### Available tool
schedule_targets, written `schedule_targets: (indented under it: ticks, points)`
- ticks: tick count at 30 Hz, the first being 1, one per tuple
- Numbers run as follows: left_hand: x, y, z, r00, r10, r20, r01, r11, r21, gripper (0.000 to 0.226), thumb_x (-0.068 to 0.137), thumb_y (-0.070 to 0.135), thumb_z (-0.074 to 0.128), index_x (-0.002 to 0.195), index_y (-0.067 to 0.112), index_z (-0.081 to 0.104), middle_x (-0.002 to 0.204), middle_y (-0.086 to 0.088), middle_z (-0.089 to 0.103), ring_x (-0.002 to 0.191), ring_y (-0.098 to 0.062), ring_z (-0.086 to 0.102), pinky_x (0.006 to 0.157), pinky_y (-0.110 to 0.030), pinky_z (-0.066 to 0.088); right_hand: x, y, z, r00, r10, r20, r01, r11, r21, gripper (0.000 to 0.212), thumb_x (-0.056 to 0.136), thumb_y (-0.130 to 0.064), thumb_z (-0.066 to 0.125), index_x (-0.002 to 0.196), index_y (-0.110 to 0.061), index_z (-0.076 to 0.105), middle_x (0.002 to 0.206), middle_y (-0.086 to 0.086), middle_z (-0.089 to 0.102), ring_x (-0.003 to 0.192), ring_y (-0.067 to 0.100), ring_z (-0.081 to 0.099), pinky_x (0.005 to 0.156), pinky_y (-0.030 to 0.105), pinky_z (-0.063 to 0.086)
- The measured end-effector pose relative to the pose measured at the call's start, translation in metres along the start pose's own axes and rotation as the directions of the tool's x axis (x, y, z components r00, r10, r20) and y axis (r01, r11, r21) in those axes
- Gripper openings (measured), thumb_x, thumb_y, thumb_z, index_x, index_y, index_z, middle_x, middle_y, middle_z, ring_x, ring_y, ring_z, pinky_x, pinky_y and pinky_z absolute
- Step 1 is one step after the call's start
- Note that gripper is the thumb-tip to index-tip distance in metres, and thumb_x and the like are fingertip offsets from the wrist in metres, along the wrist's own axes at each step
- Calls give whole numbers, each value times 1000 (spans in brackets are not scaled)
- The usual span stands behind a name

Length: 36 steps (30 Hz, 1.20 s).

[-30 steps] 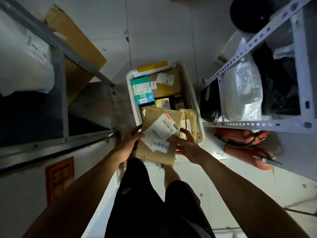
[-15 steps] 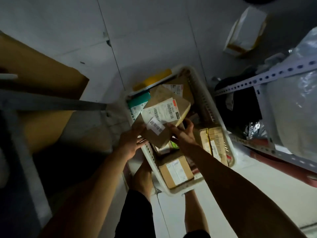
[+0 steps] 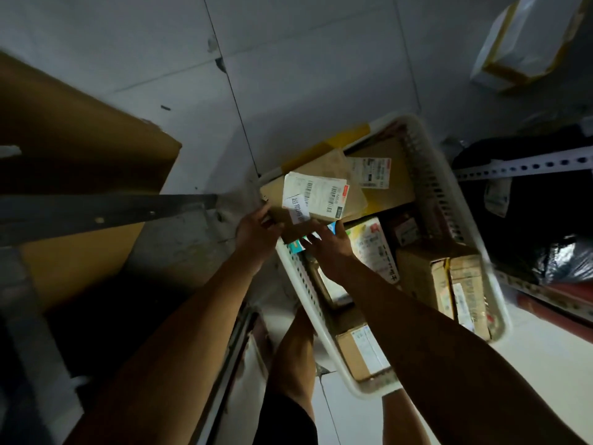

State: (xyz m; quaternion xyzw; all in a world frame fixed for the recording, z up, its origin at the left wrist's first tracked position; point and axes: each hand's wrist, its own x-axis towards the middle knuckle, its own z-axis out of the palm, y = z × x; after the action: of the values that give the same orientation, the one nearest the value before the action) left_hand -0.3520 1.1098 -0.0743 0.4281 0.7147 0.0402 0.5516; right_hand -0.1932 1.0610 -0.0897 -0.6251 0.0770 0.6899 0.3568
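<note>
A flat brown cardboard parcel (image 3: 327, 175) with white shipping labels lies over the far left part of a white plastic basket (image 3: 436, 175) on the floor. My left hand (image 3: 256, 232) holds the parcel's near left corner, fingers curled on its edge. My right hand (image 3: 327, 245) touches the parcel's near edge with fingers spread and fairly straight. The basket holds several other parcels, among them a brown box (image 3: 433, 277) at the right and a labelled box (image 3: 362, 351) at the near end.
A large cardboard sheet (image 3: 73, 175) leans behind a dark shelf bar (image 3: 106, 210) on the left. A perforated metal rack (image 3: 526, 165) with dark bags stands right. A white box with yellow tape (image 3: 526, 43) lies far right on the tiled floor. My legs stand beside the basket.
The parcel has moved from in front of me down onto the far left of the basket. My right hand's fingers have straightened along its near edge. The camera has leaned further over the basket.
</note>
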Motion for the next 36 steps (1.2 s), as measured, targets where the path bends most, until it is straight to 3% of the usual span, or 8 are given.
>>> schedule_targets:
  ticks: [3, 7, 12, 14, 18, 25, 29, 36]
  points:
    - [-9, 1, 3, 1000, -24, 3, 24, 1000, 3, 27, 96, 16, 63, 121, 23, 69, 113, 7, 73, 108, -10, 67, 92, -32, 57, -6, -5, 4, 999, 18, -37, -24, 982, -187, 63, 98, 0, 57, 151, -27, 34, 137, 7, 62, 115, 24, 65, 73, 30, 61]
    - [-30, 9, 2, 999, -5, 47, 0, 995, 98, 28, 97, 13, 63, 125, 17, 68, 120, 1, 72, 112, -12, 67, 69, -6, 44, -27, -28, 10, 996, 87, -30, -92, 956, -277, 51, 102, -2, 54, 150, -8, 37, 128, -11, 49, 114, 14, 56, 74, 4, 51]
    - [-75, 35, -12, 999, 25, 27, -31, 972, 232, 28, 99, 10, 61, 125, 15, 67, 128, -6, 69, 115, -20, 66, 80, -22, 50, -53, -44, -3, 988, 32, -154, -90, 920, -382, 38, 90, -1, 67, 119, -25, 61, 97, 12, 73, 88, 27, 72, 96, 47, 57]
    - [-99, 50, -19, 999, 26, 43, -36, 967, 251, 32, 99, 7, 59, 129, 17, 66, 133, -6, 66, 118, -19, 65, 77, -17, 49, -77, -53, -10, 990, -37, -138, -28, 898, -440, 31, 89, 0, 64, 106, -26, 64, 94, 11, 73, 83, 27, 72, 91, 51, 58]
    - [-154, 85, -22, 992, 76, 99, -106, 933, 344, 31, 99, 7, 56, 128, 13, 67, 134, -7, 66, 119, -19, 64, 72, -6, 40, -155, -77, -21, 980, -142, -139, 46, 841, -539, 22, 94, -1, 61, 113, -12, 66, 76, 9, 68, 67, 25, 62, 76, 42, 53]
    - [-258, 144, 3, 964, 147, 222, -242, 831, 501, 27, 99, 30, 49, 110, 13, 66, 103, -7, 67, 108, -27, 65, 86, -32, 49, -283, -99, -83, 963, -245, -114, 9, 453, -891, 23, 88, -24, 61, 109, -27, 68, 121, 7, 67, 107, 27, 63, 83, 30, 48]
    - [-321, 173, 36, 928, 158, 338, -342, 724, 599, 33, 86, 37, 59, 114, 21, 68, 118, -8, 69, 112, -32, 63, 89, -33, 50, -378, -95, -128, 935, -297, -195, -39, 459, -888, 37, 97, -25, 56, 133, -20, 59, 138, 12, 57, 128, 31, 53, 104, 38, 43]
    - [-431, 230, 129, 798, 289, 529, -595, 511, 620, 20, 90, 37, 63, 107, 29, 67, 125, -2, 68, 115, -27, 62, 91, -30, 50, -490, -66, -233, 856, -393, -336, -83, 537, -840, 34, 90, -23, 64, 123, -18, 66, 123, 12, 67, 115, 31, 62, 93, 31, 49]
